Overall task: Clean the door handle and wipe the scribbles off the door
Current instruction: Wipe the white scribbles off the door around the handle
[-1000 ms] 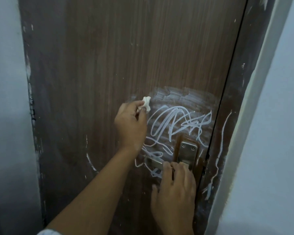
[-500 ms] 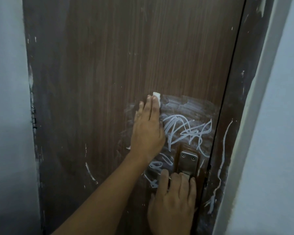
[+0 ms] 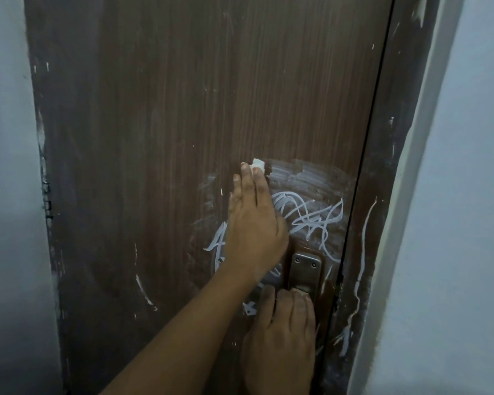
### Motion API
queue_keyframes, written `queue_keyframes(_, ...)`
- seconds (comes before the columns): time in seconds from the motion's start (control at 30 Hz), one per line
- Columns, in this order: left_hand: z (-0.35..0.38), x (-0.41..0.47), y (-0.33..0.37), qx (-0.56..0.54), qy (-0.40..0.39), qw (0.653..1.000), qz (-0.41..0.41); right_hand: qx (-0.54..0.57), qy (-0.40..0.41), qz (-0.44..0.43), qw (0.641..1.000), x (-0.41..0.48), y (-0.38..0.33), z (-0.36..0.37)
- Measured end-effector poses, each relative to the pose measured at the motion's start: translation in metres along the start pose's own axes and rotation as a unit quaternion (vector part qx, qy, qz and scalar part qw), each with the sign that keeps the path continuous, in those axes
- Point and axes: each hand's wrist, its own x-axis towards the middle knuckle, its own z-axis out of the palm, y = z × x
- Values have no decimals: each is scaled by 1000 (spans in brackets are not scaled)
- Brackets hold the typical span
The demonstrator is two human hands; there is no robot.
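Observation:
White scribbles (image 3: pixel 311 218) cover the brown wooden door (image 3: pixel 183 109) above and left of the metal handle plate (image 3: pixel 304 270), with a hazy smeared patch (image 3: pixel 305 178) above them. My left hand (image 3: pixel 254 223) lies flat on the door with straight fingers, pressing a small white tissue (image 3: pixel 258 163) whose tip shows past the fingertips. My right hand (image 3: pixel 280 337) is below the plate, fingers curled over the door handle, which is hidden under them.
The dark door frame (image 3: pixel 382 195) on the right carries a long white streak (image 3: pixel 364 252). Pale walls flank the door on the left (image 3: pixel 9 195) and right (image 3: pixel 454 223). A hinge (image 3: pixel 47 201) sits on the door's left edge.
My left hand went from pinching the tissue with curled fingers to pressing it flat against the door, shifting right over the scribbles. My right hand stayed on the handle.

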Motion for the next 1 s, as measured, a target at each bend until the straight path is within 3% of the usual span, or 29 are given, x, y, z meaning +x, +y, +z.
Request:
queue_keyframes(0.13,3,-6,4,42,-26,997,66,12,-31,-1,999,2,1,-3)
queue_keyframes(0.4,5,-9,10,33,-37,997,52,4,-151,-20,988,10,5,-20)
queue_keyframes(0.53,8,-16,6,70,-40,993,84,3,-155,-25,988,13,4,-24)
queue_keyframes(0.63,7,-14,8,49,-28,996,63,33,-163,-24,986,13,4,-23)
queue_keyframes(0.73,10,-15,19,16,-28,999,40,89,-119,-2,989,11,5,-23)
queue_keyframes(0.8,14,-19,27,20,-33,997,71,143,-75,34,986,10,6,-22)
queue_keyframes(0.9,14,-16,28,43,-31,993,101,118,-122,10,985,11,5,-21)
queue_keyframes(1.0,7,-5,26,21,-15,999,30,124,-187,-3,975,11,5,-22)
